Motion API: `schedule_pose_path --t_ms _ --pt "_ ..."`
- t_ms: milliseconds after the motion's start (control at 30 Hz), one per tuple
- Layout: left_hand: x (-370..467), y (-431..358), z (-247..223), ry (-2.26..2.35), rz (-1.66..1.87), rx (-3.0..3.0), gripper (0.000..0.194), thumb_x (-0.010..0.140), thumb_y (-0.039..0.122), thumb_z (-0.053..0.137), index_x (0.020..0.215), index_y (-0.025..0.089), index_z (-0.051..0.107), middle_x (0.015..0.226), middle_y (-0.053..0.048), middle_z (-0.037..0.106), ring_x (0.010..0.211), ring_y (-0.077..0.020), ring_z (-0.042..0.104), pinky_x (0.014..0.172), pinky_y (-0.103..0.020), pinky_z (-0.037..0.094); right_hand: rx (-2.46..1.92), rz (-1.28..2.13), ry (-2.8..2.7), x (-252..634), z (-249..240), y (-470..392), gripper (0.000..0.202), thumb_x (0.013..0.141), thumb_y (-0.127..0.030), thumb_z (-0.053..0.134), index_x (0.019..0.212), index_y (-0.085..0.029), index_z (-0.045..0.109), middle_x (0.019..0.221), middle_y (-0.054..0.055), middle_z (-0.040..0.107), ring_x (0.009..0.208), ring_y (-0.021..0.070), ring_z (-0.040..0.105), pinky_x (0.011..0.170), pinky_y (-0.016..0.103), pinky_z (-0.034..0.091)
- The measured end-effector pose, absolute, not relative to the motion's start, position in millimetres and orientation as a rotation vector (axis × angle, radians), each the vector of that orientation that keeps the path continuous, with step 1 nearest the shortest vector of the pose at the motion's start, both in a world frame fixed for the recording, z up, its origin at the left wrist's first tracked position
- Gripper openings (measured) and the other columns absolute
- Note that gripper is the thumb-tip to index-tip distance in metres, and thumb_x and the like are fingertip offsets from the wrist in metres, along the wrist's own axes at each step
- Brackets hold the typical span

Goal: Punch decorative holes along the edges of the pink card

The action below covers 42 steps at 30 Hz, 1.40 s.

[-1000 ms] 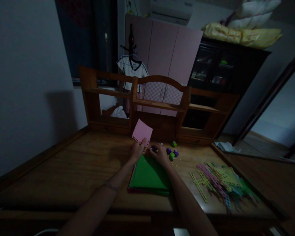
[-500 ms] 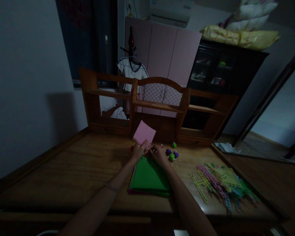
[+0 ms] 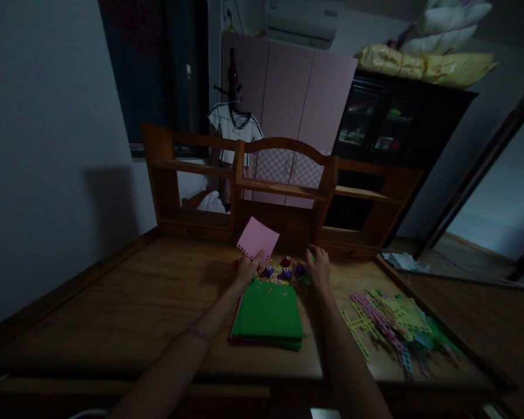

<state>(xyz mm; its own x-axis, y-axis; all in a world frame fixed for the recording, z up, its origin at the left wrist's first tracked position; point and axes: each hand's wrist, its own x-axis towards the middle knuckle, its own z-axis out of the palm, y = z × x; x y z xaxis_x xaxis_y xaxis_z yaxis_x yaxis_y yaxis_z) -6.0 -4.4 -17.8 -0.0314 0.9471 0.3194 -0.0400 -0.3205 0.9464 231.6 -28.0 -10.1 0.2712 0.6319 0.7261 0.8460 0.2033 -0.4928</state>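
The pink paper square (image 3: 257, 239) stands tilted above the far end of the desk, a row of small holes punched along its lower left edge, pinched at its bottom corner by the left hand (image 3: 245, 270), whose fingers are closed on it. It sits a touch higher and further right than a second ago, but the grip looks the same.

What has changed is the right hand (image 3: 318, 267). A moment ago it lay just beside the left one, over the far edge of the green paper stack (image 3: 268, 314); now it has swung out to the right and hovers with curled fingers over the small green punch (image 3: 308, 256) near the shelf. Whether it is actually touching or gripping that punch I cannot tell in this dim light.

With the hand gone, the little punches it was covering show: a purple punch (image 3: 268, 271) and another purple punch (image 3: 285, 274) just beyond the stack, a red-topped punch (image 3: 285, 261) behind them, and pale paper dots (image 3: 276, 281) scattered across the stack's far edge.

The stack lies flat on the wooden desk (image 3: 126, 302), between the two forearms. Well off to the right lies a heap of punched paper strips (image 3: 393, 329) in pink, yellow and green. Behind everything stands the wooden shelf unit (image 3: 283, 186).
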Motion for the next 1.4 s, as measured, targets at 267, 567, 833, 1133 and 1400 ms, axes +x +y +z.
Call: schedule_pose_path --t_ms 267,567,833,1133,1400 --pt "-6 -4 -18 0.984 1.523 1.403 0.046 0.071 0.05 0.063 0.098 0.012 0.067 0.095 -0.011 0.071 0.091 -0.022 0.065 0.082 -0.032 0.049 -1.737 -0.119 -1.635 263 -45 -9 0.032 0.085 -0.043 0.05 0.096 -0.023 0.073 0.106 0.012 0.063 0.111 0.0277 0.05 0.09 0.036 0.036" --pt "-6 -5 -18 0.999 1.504 1.412 0.046 0.072 0.05 0.062 0.097 0.011 0.067 0.091 -0.01 0.071 0.091 -0.0219 0.064 0.082 -0.031 0.049 -1.817 -0.287 -1.55 257 -41 -15 0.034 0.087 -0.042 0.048 0.082 -0.02 0.074 0.087 0.014 0.063 0.086 0.0249 0.057 0.076 0.032 0.038" --pt "-6 -2 -21 0.997 1.502 1.411 0.039 0.073 0.049 0.061 0.087 0.012 0.067 0.08 -0.008 0.071 0.079 -0.0202 0.065 0.072 -0.028 0.049 -1.417 -0.055 -1.231 247 -19 -22 0.036 0.081 -0.046 0.053 0.089 -0.016 0.071 0.094 0.012 0.064 0.086 0.0235 0.059 0.078 0.033 0.043" --pt "-7 2 -26 0.98 1.512 1.409 0.044 0.074 0.049 0.061 0.092 0.01 0.067 0.086 -0.009 0.071 0.078 -0.0197 0.064 0.07 -0.027 0.049 -0.907 0.689 -1.123 191 7 -28 0.037 0.071 -0.051 0.067 0.091 -0.02 0.06 0.091 0.005 0.065 0.086 0.0204 0.061 0.071 0.03 0.049" --pt "-6 5 -27 0.982 1.513 1.368 0.043 0.074 0.046 0.062 0.099 0.012 0.068 0.101 -0.011 0.07 0.094 -0.0224 0.065 0.081 -0.03 0.049 -0.803 0.992 -1.076 158 -11 -19 0.038 0.064 -0.047 0.075 0.079 -0.023 0.049 0.073 -0.006 0.054 0.061 0.0102 0.056 0.061 0.025 0.05"
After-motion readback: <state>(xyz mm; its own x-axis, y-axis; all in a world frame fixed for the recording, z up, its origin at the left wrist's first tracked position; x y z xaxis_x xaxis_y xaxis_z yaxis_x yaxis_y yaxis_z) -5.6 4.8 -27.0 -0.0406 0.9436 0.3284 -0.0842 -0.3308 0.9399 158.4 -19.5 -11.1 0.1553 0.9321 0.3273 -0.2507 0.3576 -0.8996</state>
